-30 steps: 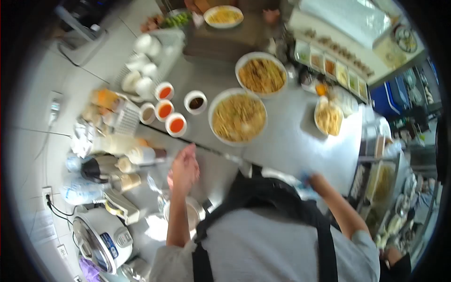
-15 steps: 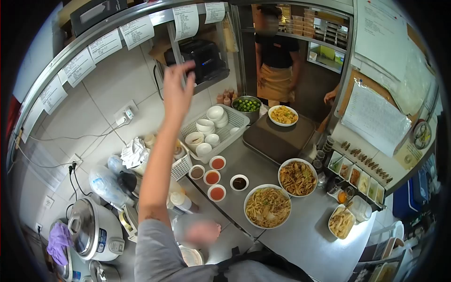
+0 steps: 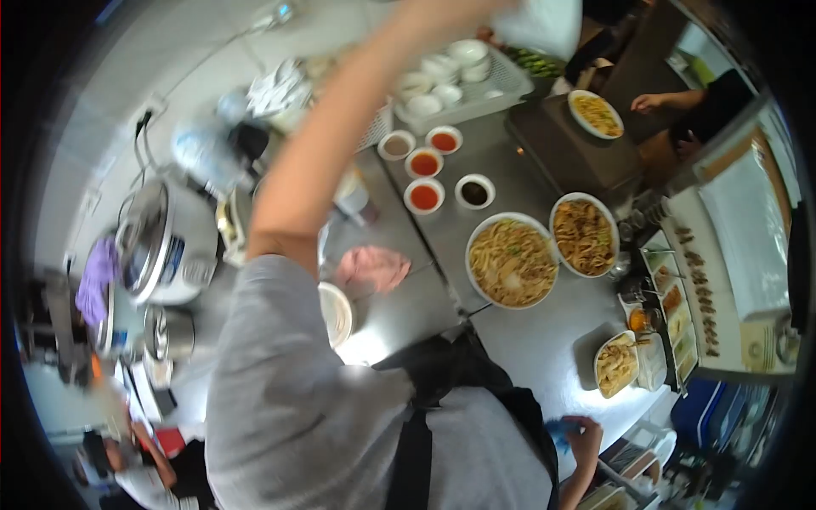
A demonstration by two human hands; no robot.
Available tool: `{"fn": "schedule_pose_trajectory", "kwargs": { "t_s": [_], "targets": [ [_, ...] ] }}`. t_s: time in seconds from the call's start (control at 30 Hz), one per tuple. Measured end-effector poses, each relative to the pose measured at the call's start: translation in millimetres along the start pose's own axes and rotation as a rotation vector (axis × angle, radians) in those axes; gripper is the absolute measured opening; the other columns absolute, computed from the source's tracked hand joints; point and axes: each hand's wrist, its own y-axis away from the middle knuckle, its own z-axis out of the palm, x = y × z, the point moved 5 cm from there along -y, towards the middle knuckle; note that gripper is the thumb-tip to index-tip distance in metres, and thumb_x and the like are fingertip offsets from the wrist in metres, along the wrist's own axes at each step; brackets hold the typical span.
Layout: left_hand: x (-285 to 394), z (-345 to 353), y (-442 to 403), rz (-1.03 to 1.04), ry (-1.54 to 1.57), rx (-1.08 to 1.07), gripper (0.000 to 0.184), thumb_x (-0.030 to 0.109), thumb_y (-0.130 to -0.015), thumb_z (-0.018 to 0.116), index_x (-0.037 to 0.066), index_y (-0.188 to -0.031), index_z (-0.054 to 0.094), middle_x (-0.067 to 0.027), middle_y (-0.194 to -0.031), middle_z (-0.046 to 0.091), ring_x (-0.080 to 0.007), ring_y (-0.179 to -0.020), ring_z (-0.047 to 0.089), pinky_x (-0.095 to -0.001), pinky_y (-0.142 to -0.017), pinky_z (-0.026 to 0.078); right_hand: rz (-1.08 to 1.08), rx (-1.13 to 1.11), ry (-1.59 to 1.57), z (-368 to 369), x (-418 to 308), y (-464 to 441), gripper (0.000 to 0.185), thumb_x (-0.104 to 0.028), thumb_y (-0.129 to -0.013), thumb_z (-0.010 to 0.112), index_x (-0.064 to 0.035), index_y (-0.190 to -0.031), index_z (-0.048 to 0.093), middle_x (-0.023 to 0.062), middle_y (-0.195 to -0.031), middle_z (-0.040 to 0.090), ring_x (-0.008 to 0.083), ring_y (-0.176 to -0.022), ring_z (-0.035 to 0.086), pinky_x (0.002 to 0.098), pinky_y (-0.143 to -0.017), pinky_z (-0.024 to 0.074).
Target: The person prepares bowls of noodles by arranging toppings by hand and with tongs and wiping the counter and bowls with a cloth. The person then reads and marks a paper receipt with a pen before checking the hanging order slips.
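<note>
My left arm stretches up to the top edge, where my left hand is cut off and smeared. A blurred white sheet [image 3: 544, 25] is beside it; whether my fingers hold it is unclear. At the lower right, my right hand [image 3: 585, 438] is closed on a crumpled blue item [image 3: 559, 431], over the steel table's edge [image 3: 527, 361]. A noodle bowl [image 3: 512, 260] and a second noodle bowl [image 3: 585, 235] stand side by side mid-table. Nearer my right hand is a dish of pale food [image 3: 616, 365].
Several sauce cups, including a dark one [image 3: 474, 192], stand left of the bowls. A pink cloth [image 3: 374, 267] lies near a round container [image 3: 335, 314]. At the back, a person's hand [image 3: 648, 103] is near a plated dish [image 3: 596, 114]. A rice cooker [image 3: 170, 246] is left.
My left arm reaches farther up and right, with the white sheet now beside the hand. The view has tilted down and turned. My right hand has come back into view with the blue item.
</note>
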Motion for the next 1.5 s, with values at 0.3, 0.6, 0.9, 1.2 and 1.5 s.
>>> {"fn": "schedule_pose_trajectory", "kwargs": {
  "t_s": [0.3,0.6,0.9,1.2,1.5],
  "targets": [
    [-62.5,139.5,427.7,-0.779,0.282,0.325,0.060,-0.003,-0.074,0.069,0.005,-0.131,0.053,-0.0083,-0.109,0.054,-0.0120,-0.085,0.054,-0.0235,-0.067,0.046,-0.258,0.082,0.316,54.1,-66.6,-77.1,0.040,-0.005,-0.060,0.078,-0.0096,-0.097,0.064,0.0168,-0.105,0.055,0.0377,-0.103,0.054,0.0440,-0.090,0.0445],
    [-107.2,128.1,439.3,-0.610,0.084,0.135,0.040,0.004,-0.088,0.054,0.002,-0.129,0.053,-0.0157,-0.114,0.055,-0.0215,-0.095,0.055,-0.0256,-0.077,0.046,-0.308,-0.564,0.119,70.1,-18.6,-48.9,0.017,-0.005,-0.063,0.071,-0.0117,-0.079,0.069,0.0145,-0.066,0.065,0.0317,-0.066,0.064,0.0374,-0.064,0.0520],
    [-136.6,83.4,477.5,-0.723,0.160,0.077,0.044,0.002,-0.080,0.063,0.006,-0.123,0.059,-0.0130,-0.108,0.063,-0.0253,-0.083,0.062,-0.0291,-0.074,0.049,-0.376,0.020,0.557,52.3,-138.7,-107.3,0.038,-0.014,-0.065,0.079,-0.0096,-0.101,0.068,0.0135,-0.097,0.065,0.0293,-0.085,0.065,0.0353,-0.076,0.0511],
    [-106.0,111.4,500.1,-0.248,-0.119,-0.344,0.054,0.031,-0.076,0.072,0.015,-0.125,0.058,-0.0042,-0.124,0.060,-0.0304,-0.132,0.038,-0.0518,-0.110,0.021,-0.774,0.204,0.004,254.6,-288.9,-100.3,0.008,-0.016,-0.079,0.067,-0.0088,-0.083,0.065,0.0081,-0.076,0.065,0.0277,-0.067,0.064,0.0350,-0.059,0.0502],
    [-116.0,105.8,487.6,-0.185,-0.052,-0.435,0.071,0.034,-0.069,0.077,0.013,-0.132,0.051,-0.0084,-0.135,0.050,-0.0320,-0.136,0.031,-0.0498,-0.113,0.017,-0.735,0.157,0.168,272.2,-285.9,-125.8,0.012,-0.021,-0.076,0.067,-0.0098,-0.074,0.063,0.0058,-0.071,0.064,0.0264,-0.064,0.063,0.0367,-0.058,0.0505]
  ]
}}
